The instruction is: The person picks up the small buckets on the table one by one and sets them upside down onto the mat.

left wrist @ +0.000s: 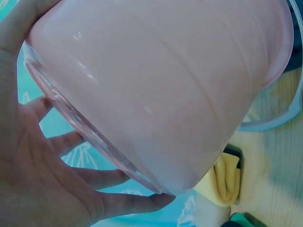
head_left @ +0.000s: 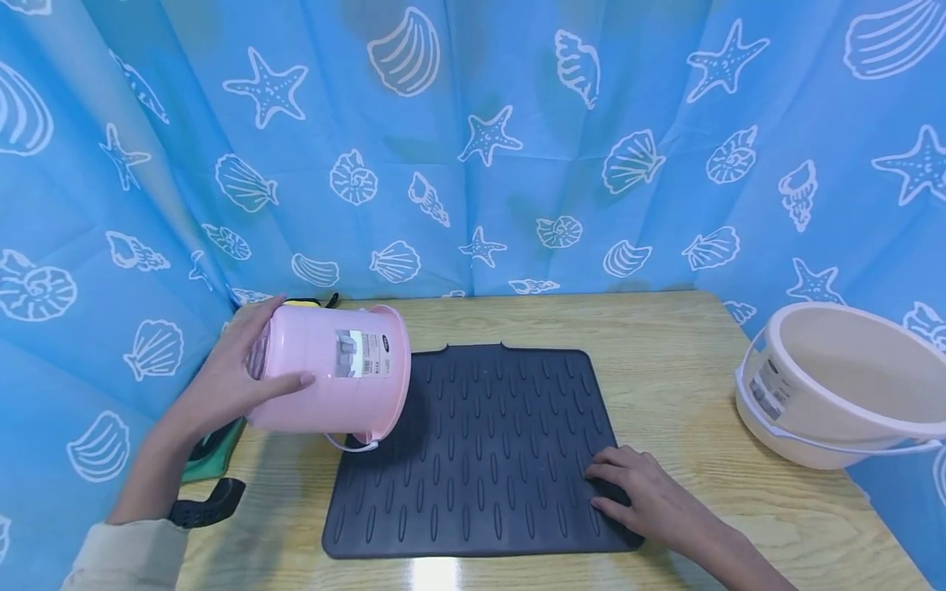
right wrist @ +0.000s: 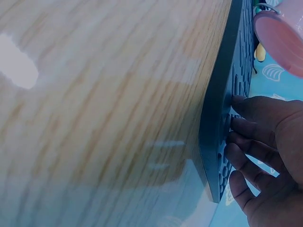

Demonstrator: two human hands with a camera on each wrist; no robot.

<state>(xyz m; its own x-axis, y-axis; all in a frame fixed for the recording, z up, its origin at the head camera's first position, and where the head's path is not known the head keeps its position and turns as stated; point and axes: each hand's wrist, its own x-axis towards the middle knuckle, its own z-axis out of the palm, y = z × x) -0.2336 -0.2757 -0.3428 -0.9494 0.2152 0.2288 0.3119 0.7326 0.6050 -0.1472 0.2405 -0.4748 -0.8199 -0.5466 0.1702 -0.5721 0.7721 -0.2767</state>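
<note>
My left hand (head_left: 229,373) grips a pink bucket (head_left: 306,402) by its base, thumb along the near side and fingers spread around the bottom rim. The bucket is tipped on its side, its mouth facing right over the left part of a dark grey ribbed mat (head_left: 473,460). Its pale handle (head_left: 347,446) hangs below the mouth. On the bucket's side is a paper label (head_left: 362,354). My right hand (head_left: 646,497) rests its fingertips on the mat's right edge, fingers slightly bent; in the right wrist view they touch the ribbed surface.
A cream bucket (head_left: 794,394) with a handle stands upright at the table's right. Behind the pink bucket lies a folded yellow cloth (left wrist: 220,182), and a green item (head_left: 214,455) is at the left edge. A blue shell-patterned curtain (head_left: 473,197) closes off the wooden table (head_left: 665,361).
</note>
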